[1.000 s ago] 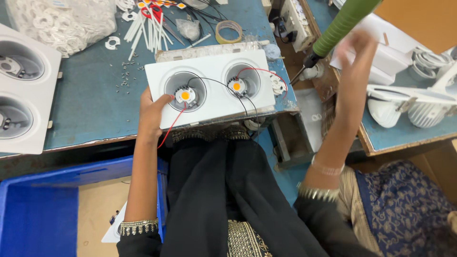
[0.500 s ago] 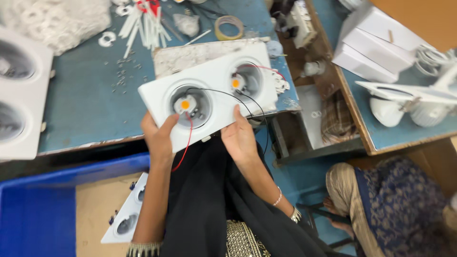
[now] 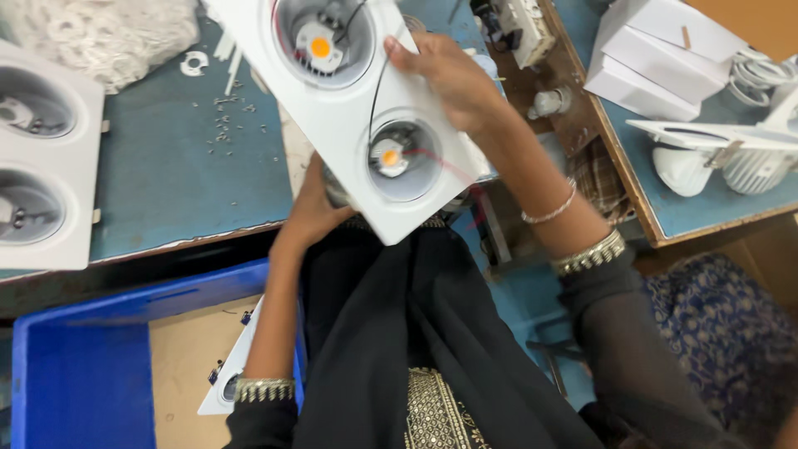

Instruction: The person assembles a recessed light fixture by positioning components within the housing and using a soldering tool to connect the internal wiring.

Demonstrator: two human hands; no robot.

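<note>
I hold a white rectangular twin downlight fixture (image 3: 332, 125) lifted off the blue table and turned so its long side runs away from me. Each of its two round recesses has an orange LED chip, with black and red wires running between them. My left hand (image 3: 312, 212) supports the fixture from underneath at its near left edge, partly hidden by it. My right hand (image 3: 445, 79) grips its right long edge, thumb on the front face.
Another white twin fixture (image 3: 41, 158) lies at the table's left edge. A bag of white rings (image 3: 100, 33) sits at the back left. A blue crate (image 3: 75, 366) with a cardboard bottom holds one more fixture. White boxes (image 3: 657, 58) and lamp housings (image 3: 723, 158) rest on the right bench.
The fixture has been lifted off the table and rotated from lying crosswise to pointing away from me. My right hand came back from the right bench and took its edge.
</note>
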